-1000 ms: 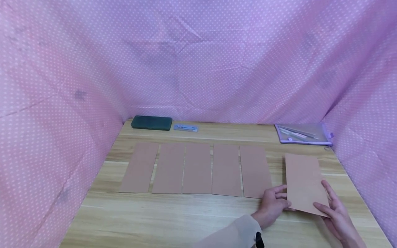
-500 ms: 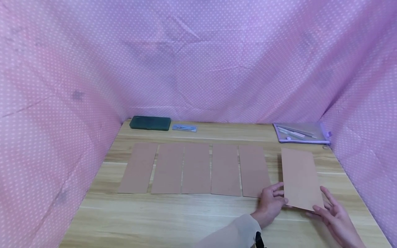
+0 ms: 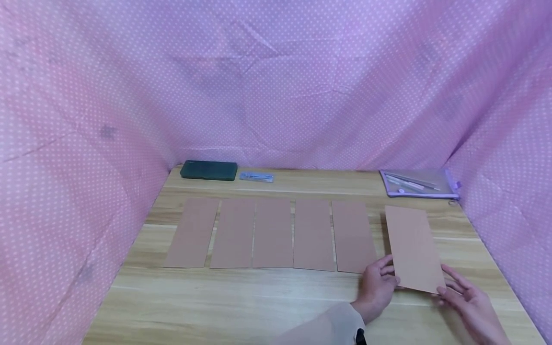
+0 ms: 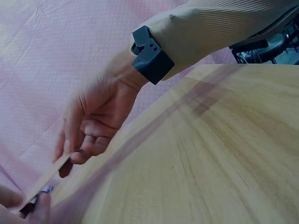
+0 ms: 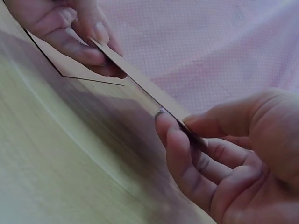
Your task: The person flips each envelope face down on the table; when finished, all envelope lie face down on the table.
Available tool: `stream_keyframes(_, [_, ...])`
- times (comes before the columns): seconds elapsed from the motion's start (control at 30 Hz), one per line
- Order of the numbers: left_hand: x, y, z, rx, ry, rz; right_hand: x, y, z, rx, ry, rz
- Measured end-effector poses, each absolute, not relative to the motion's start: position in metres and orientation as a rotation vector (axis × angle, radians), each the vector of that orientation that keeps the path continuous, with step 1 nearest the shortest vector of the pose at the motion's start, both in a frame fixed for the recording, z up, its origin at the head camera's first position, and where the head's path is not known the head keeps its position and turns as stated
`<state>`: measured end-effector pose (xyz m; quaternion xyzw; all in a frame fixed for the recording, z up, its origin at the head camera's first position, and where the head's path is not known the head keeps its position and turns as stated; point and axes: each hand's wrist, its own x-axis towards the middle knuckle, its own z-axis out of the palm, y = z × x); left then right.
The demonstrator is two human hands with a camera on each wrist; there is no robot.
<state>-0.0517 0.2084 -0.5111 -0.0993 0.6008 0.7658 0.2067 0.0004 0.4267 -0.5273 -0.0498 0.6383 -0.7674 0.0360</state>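
Observation:
In the head view, a plain brown kraft-paper card (image 3: 415, 249) is held a little above the table, tilted, on the right side. My left hand (image 3: 376, 287) pinches its near left corner, thumb on top and fingers below. The near right corner is gripped by my right hand (image 3: 467, 299), also with the thumb over it. Seen edge-on in the right wrist view, the card (image 5: 145, 88) is thin, with a dark underside. Several similar cards (image 3: 312, 235) lie flat in a row to the left; the rightmost (image 3: 353, 235) is beside my left hand.
A dark green case (image 3: 209, 170) and a small clear blue packet (image 3: 257, 177) lie along the back edge of the wooden table (image 3: 215, 306). At the back right is a purple zip pouch (image 3: 420, 184) with pens inside. Pink dotted cloth (image 3: 276, 96) hangs around the table.
The held card has moved left, towards the row. My right hand's fingers have slid down its right edge to the near corner, while my left hand keeps its place and pinch.

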Motion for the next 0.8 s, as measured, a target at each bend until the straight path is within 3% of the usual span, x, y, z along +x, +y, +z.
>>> stream_keyframes(0.27, [-0.051,0.207,-0.508,-0.060,1.181,2.299,-0.009,0.434,-0.527,0.026,2.054,-2.274])
stream_keyframes(0.8, [-0.062,0.203,-0.501,0.004,1.169,2.351,-0.036,0.420,-0.528,0.185,2.125,-2.211])
